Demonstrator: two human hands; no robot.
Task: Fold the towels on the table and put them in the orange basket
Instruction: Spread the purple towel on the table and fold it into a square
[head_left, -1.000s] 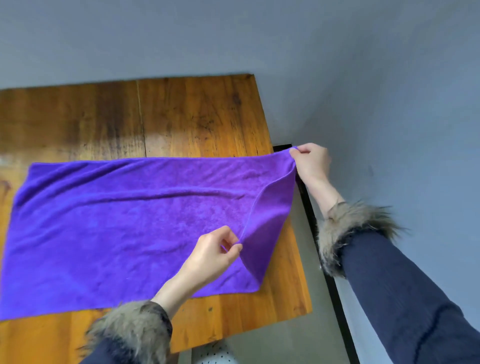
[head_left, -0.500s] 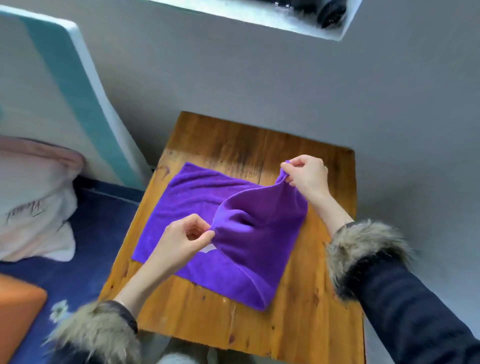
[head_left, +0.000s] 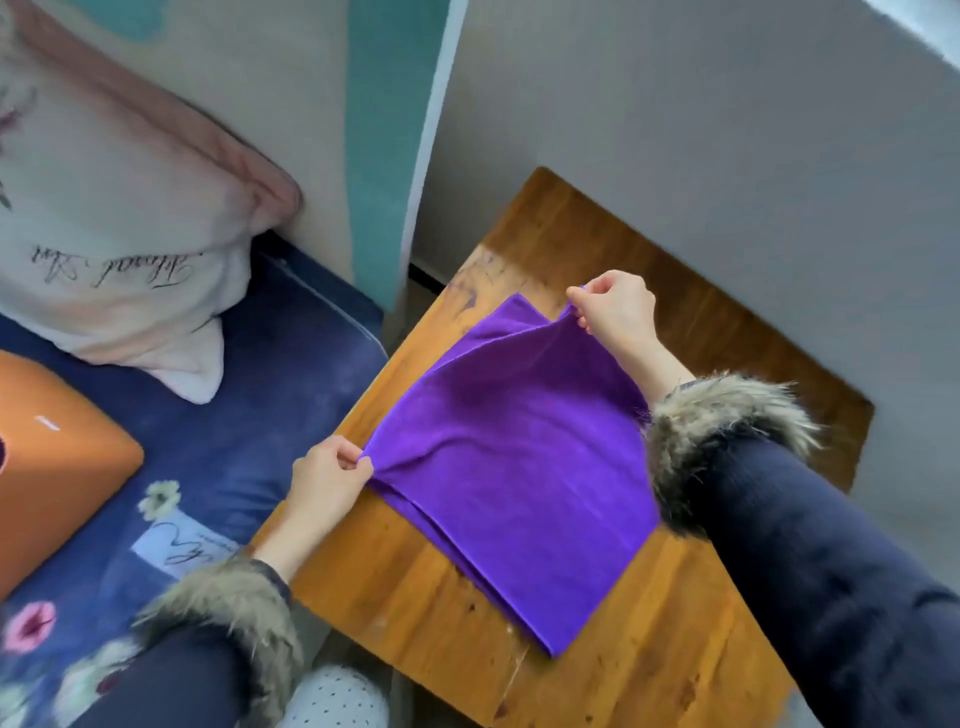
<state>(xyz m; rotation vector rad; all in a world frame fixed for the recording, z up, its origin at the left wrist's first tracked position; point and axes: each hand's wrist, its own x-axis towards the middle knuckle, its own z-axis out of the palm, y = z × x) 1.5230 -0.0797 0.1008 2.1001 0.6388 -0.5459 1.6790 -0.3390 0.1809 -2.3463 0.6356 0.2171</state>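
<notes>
The purple towel (head_left: 514, 457), spread flat a second ago, has been doubled over; corners are pinched by the left hand (head_left: 324, 480) at 9 o'clock and the right hand (head_left: 615, 309) at 12 – first fold nearly laid

Two bare hands, left hand (head_left: 324, 480) at 8 o'clock, right hand (head_left: 618, 312) at 1 o'clock. Both arms in dark navy sleeves, fine ribbed weave. Each cuff trimmed with a thick, shaggy fur band, mottled grey-brown with pale tips. No rings or watch visible.
</notes>
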